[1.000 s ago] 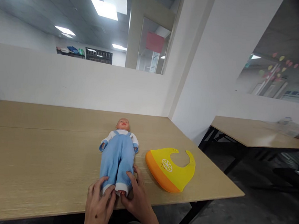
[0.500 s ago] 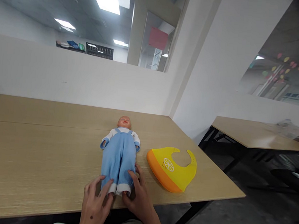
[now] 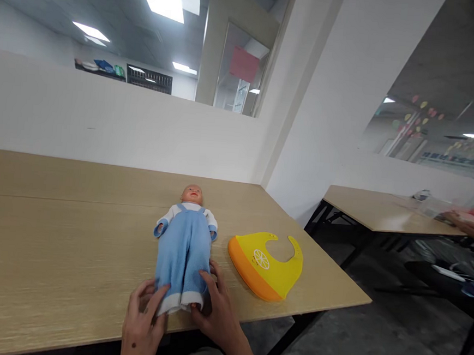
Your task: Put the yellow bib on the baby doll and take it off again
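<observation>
A baby doll [image 3: 184, 244] in blue dungarees and a white shirt lies on its back on the wooden table [image 3: 50, 250], head pointing away from me. My left hand [image 3: 141, 323] rests at the doll's left trouser cuff with fingers spread over it. On the other side, my right hand [image 3: 216, 307] presses against the right leg and cuff, thumb on the cloth. Both hands touch the doll's feet end near the table's front edge. A yellow and orange silicone bib [image 3: 265, 263] lies flat just right of the doll.
A white partition wall [image 3: 121, 130] runs along the table's far side, with a white pillar at its right end. Another wooden table [image 3: 382, 211] stands to the right across a gap of dark floor; another person's arm [image 3: 469, 228] rests on it.
My view has shifted slightly. My left hand has slid outward to the doll's left cuff, its fingers more spread. The doll and bib stay in place on the table.
</observation>
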